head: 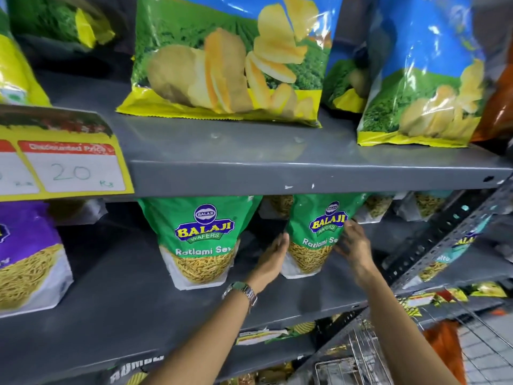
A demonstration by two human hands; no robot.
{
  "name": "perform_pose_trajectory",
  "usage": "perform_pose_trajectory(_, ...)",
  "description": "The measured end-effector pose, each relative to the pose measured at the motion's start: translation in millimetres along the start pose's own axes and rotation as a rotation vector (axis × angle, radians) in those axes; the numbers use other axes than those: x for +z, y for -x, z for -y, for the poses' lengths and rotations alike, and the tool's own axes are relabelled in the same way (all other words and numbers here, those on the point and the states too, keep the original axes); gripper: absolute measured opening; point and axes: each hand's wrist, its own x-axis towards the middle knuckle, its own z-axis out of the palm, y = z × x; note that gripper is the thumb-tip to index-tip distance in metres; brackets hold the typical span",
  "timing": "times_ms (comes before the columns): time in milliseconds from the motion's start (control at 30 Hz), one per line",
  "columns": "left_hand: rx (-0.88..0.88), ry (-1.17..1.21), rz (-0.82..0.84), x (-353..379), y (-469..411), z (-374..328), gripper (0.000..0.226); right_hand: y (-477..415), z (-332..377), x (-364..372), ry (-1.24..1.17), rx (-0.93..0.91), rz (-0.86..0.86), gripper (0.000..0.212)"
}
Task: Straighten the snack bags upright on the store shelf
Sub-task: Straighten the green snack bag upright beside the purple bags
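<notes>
Two glossy green plastic pouches of Ratlami Sev stand on the grey metal middle shelf (116, 295), in the centre of the frame. Each is a tall stand-up pouch with a white base and a clear window showing thin yellow strands, its long axis running vertically and its printed face turned toward the camera. The left sev pouch (198, 240) stands alone, upright with a slight lean. The right sev pouch (316, 234) sits right of centre, tilted a little with its top leaning to the right.

The left hand (273, 255), a metal watch (243, 291) on its wrist, lies flat and open against that pouch's left edge. The right hand (352, 245) is open too, fingers spread over the pouch's right side, so the pouch is pressed between two palms rather than gripped.

On the grey upper shelf (277, 162) two large, crinkly foil chip bags are fully visible: the centre chip bag (227, 56) leans back, the right chip bag (422, 79) stands more upright. A purple sev pouch (27, 259) stands at lower left beneath a yellow price card (63, 162) reading 20. A wire basket (363, 354) shows at lower right.
</notes>
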Motion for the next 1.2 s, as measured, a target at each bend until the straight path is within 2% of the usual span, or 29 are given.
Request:
perform_pose_trajectory(100,0.003,-0.019,0.028,-4.2,-2.3,-0.6,0.056,5.7,-1.3,0.3,0.011,-0.019,-0.049,0.042)
perform_pose_trajectory(133,0.006,-0.02,0.042,-4.5,-0.7,-1.2,0.056,9.7,-2.4,-2.0,-0.001,-0.026,-0.054,0.04)
perform_pose_trajectory(233,-0.025,0.001,0.038,-1.4,11.5,-1.2,0.057,25.6,-1.5,-10.1,-0.02,-0.05,-0.053,0.015)
perform_pose_trajectory(267,-0.041,0.007,0.034,1.2,16.1,-0.5,0.058,30.1,-1.8,-13.3,-0.021,-0.059,-0.054,0.015)
perform_pose_trajectory(367,-0.07,0.05,0.026,9.5,28.0,6.6,0.06,44.4,-2.3,-23.0,0.011,-0.067,-0.073,0.043)
perform_pose_trajectory(400,-0.075,0.07,0.021,12.2,31.0,8.6,0.06,48.8,-2.6,-26.4,0.023,-0.068,-0.081,0.046)
perform_pose_trajectory(733,-0.042,-0.021,0.039,24.9,41.1,11.3,0.054,65.3,-7.7,-42.2,-0.005,-0.066,-0.093,0.037)
perform_pose_trajectory(867,-0.006,-0.06,0.05,24.3,42.2,17.3,0.058,67.3,-11.6,-37.7,0.031,-0.053,-0.157,0.046)
perform_pose_trajectory(933,0.031,-0.062,-0.042,22.5,47.8,22.7,0.057,79.7,-15.6,-26.0,0.102,-0.175,-0.328,0.045)
perform_pose_trajectory(1000,0.14,0.041,-0.252,17.9,64.1,35.2,0.043,107.2,-25.7,-2.0,0.145,-0.387,-0.533,0.038)
perform_pose_trajectory(1033,0.206,0.115,-0.367,14.0,75.6,45.0,0.033,126.2,-33.4,14.0,0.141,-0.485,-0.52,0.034)
perform_pose_trajectory(1100,0.295,0.152,-0.58,-1.4,101.3,72.0,0.021,156.9,-54.8,48.5,0.161,-0.606,-0.249,0.029)
perform_pose_trajectory(1167,0.334,0.167,-0.777,-30.1,120.2,94.5,0.015,166.1,-63.4,82.1,0.18,-0.554,0.086,0.034)
perform_pose_trajectory(1200,0.345,0.194,-0.882,-48.7,125.1,101.6,0.016,160.8,-62.1,99.2,0.165,-0.492,0.189,0.042)
